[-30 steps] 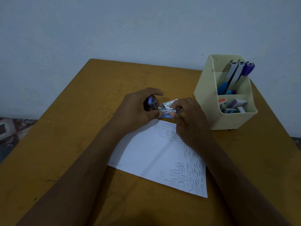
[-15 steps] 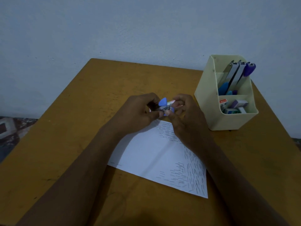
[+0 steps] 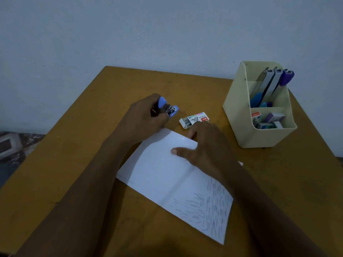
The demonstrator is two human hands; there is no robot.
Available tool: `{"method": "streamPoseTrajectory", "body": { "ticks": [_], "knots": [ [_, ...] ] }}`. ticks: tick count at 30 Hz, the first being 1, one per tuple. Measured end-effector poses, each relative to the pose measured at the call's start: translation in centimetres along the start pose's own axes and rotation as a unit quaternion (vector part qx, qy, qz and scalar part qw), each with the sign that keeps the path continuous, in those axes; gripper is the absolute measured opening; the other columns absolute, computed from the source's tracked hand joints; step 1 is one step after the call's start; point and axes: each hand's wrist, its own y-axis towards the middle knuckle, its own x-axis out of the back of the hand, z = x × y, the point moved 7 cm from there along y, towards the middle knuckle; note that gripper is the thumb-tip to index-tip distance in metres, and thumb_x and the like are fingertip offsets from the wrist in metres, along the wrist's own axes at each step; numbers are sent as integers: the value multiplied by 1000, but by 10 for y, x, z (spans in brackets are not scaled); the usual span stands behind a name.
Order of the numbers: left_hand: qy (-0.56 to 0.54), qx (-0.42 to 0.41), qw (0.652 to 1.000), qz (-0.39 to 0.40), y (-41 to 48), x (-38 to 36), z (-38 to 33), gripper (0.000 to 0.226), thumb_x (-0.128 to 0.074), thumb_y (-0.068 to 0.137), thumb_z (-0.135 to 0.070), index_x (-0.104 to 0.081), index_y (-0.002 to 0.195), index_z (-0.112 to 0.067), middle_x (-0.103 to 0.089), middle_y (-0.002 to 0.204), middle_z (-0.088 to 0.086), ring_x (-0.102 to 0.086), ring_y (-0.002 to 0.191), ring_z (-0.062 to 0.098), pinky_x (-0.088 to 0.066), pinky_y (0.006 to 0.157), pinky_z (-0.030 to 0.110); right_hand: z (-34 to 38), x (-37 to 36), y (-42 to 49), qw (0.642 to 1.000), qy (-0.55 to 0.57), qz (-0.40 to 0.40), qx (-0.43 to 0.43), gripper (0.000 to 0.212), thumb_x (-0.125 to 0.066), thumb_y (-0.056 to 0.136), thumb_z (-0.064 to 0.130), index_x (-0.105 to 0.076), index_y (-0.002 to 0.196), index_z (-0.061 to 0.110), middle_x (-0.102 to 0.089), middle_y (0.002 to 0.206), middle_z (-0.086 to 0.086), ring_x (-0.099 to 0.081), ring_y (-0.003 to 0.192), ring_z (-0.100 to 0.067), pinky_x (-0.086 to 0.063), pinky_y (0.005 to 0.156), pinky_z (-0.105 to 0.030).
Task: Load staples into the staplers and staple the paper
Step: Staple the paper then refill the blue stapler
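My left hand (image 3: 146, 117) grips a small blue stapler (image 3: 168, 107), held just above the table beyond the paper's far corner. A white sheet of paper (image 3: 163, 173) lies on the table, with many staples set in its near right part. My right hand (image 3: 206, 147) rests flat on the sheet's far edge, fingers spread, holding nothing. A small open box of staples (image 3: 194, 119) lies on the table just beyond my right hand's fingertips.
The yellow-brown table (image 3: 78, 164) stands against a pale wall. A cream desk organiser (image 3: 239, 112) at the right holds several staplers upright in its back part and small staple boxes in the front part.
My hands have come apart. The left hand has carried the stapler to the left, and the right hand has let go of the staple box, which lies on the table, and dropped onto the paper.
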Motion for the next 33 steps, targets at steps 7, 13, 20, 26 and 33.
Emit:
{"method": "streamPoseTrajectory", "body": {
  "ticks": [7,13,20,26,33],
  "knots": [
    [-23,21,999,-10,-1,1,2,15,-62,84,-21,-52,83,-9,-59,70,12,-50,57,14,-40,56,33,-13,2,1,993,105,17,-44,27,-68,83,37,-53,102,24,-64,103,5,-58,82,-7,-48,70,-22],
    [-52,8,999,-13,-2,6,-3,10,-61,83,-13,-52,82,-7,-57,74,15,-50,61,18,-42,59,37,-34,36,5,978,158,-88,-101,26,-50,95,29,-58,115,16,-63,112,-2,-53,88,-10,-36,74,-19],
    [-45,6,999,-3,-3,15,-1,14,-61,76,-23,-59,83,-10,-58,69,-2,-52,62,12,-45,61,30,-42,39,1,953,221,-135,-160,30,-42,99,26,-48,126,15,-54,134,0,-48,123,-17,-34,99,-24],
    [17,38,997,71,-4,19,14,12,-70,84,-21,-62,82,-13,-64,81,5,-55,70,10,-43,64,22,-47,37,0,944,236,-157,-171,31,-41,99,29,-48,126,15,-52,134,1,-45,125,-16,-29,95,-21],
    [31,49,991,118,-6,17,17,7,-72,82,-22,-65,85,-20,-67,84,-6,-59,72,0,-41,61,13,-51,31,1,940,240,-160,-180,33,-43,98,32,-49,126,15,-53,134,0,-46,125,-18,-35,108,-35]
  ]
}}
